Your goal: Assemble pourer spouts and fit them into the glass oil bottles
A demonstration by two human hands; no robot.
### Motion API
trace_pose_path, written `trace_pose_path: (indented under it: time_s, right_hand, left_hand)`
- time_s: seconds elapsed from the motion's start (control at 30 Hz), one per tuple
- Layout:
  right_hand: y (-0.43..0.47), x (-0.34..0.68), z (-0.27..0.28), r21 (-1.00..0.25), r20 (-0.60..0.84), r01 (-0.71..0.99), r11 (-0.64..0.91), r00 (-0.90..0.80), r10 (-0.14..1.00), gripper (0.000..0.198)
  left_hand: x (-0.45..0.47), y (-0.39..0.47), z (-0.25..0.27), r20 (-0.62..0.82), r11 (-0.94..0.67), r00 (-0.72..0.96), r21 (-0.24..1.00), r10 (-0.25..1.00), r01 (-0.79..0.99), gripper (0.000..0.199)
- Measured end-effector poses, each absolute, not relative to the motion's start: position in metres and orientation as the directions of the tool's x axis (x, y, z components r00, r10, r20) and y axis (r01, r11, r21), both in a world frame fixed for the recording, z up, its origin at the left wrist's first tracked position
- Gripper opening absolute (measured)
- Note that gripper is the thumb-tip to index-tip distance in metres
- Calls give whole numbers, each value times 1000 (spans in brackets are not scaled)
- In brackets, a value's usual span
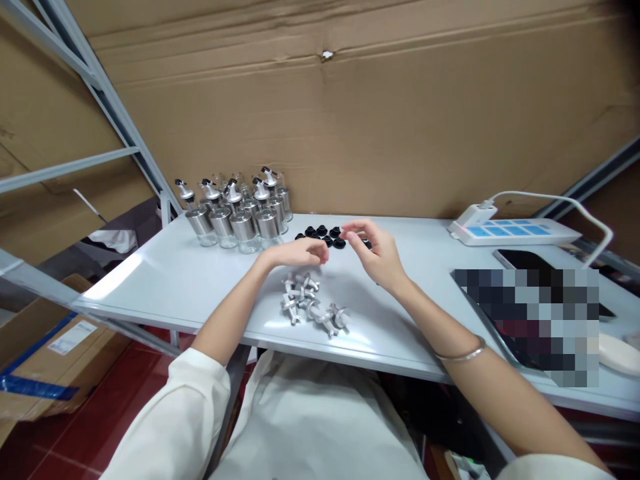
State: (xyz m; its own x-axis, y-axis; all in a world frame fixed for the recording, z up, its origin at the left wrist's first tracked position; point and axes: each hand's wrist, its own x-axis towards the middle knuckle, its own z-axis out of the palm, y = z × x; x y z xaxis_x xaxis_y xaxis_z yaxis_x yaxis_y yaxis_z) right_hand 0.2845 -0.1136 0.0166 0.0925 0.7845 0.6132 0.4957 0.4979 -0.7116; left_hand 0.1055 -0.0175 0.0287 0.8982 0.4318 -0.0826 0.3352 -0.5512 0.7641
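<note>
Here are the hands, apart from each other, both up near the pile of silver spouts [303, 292] on the white table [150, 280]! The left hand [303, 253] hangs just beyond that pile, fingers curled in; whether they pinch anything, there's no telling. And the right hand [375, 253], beyond the pile and to its right, has thumb and fingers loosely parted, close by the black stoppers [339, 244]. Those sit beyond the pile in a loose cluster, partly hidden by the hands. Now look beyond the pile and to its left: glass bottles [244, 225] in metal sleeves, packed close, the front ones topped with black-tipped pourers! Well to the pile's right, a power strip [520, 232] carries a white plug [477, 215]. Farthest beyond the pile, brown cardboard [350, 133] rises.
</note>
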Motion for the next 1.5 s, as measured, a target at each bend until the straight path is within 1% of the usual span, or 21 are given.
trace_pose_path:
  time_s: [0.03, 0.07, 0.17, 0.33, 0.53, 0.7, 0.87, 0.97, 1.17, 1.23, 1.37, 1.5]
  right_hand:
    - [-114, 284, 17, -709, 609, 506, 490, 89, 789, 18]
    - [-114, 284, 17, -708, 602, 517, 481, 88, 793, 17]
    - [-115, 284, 18, -699, 595, 536, 473, 68, 801, 17]
    - [-116, 283, 19, -684, 594, 554, 474, 46, 803, 18]
    - [-116, 283, 18, -676, 587, 574, 462, 40, 809, 17]
    - [-116, 283, 17, -667, 581, 593, 452, 34, 813, 18]
    - [-118, 282, 19, -665, 570, 602, 442, 26, 821, 20]
    - [-119, 282, 21, -665, 568, 612, 429, 42, 822, 19]
    - [-115, 285, 20, -682, 558, 624, 380, 109, 822, 17]
    - [-112, 287, 19, -697, 506, 641, 321, 122, 854, 16]
    - [-105, 290, 14, -709, 314, 683, 178, 80, 946, 17]
    - [-103, 289, 9, -721, 214, 679, 139, 28, 976, 22]
  left_hand:
    - [105, -17, 29, -160, -539, 919, 769, 360, 345, 25]
    - [104, -16, 28, -203, -537, 930, 770, 306, 344, 27]
    - [100, -11, 28, -227, -543, 949, 780, 220, 313, 30]
    - [92, -1, 25, -257, -522, 948, 792, 186, 317, 31]
    - [87, 5, 25, -237, -563, 961, 779, 142, 275, 29]
    - [88, 6, 22, -239, -547, 954, 782, 180, 300, 18]
    - [91, 4, 18, -262, -488, 919, 786, 293, 380, 17]
    - [93, -1, 19, -212, -498, 915, 784, 344, 369, 16]
    - [98, -11, 27, -107, -502, 917, 809, 384, 305, 14]
    - [99, -12, 28, -77, -509, 910, 808, 407, 296, 14]
    - [101, -15, 30, -10, -521, 882, 804, 472, 288, 17]
    - [102, -20, 34, 53, -532, 848, 798, 527, 281, 16]
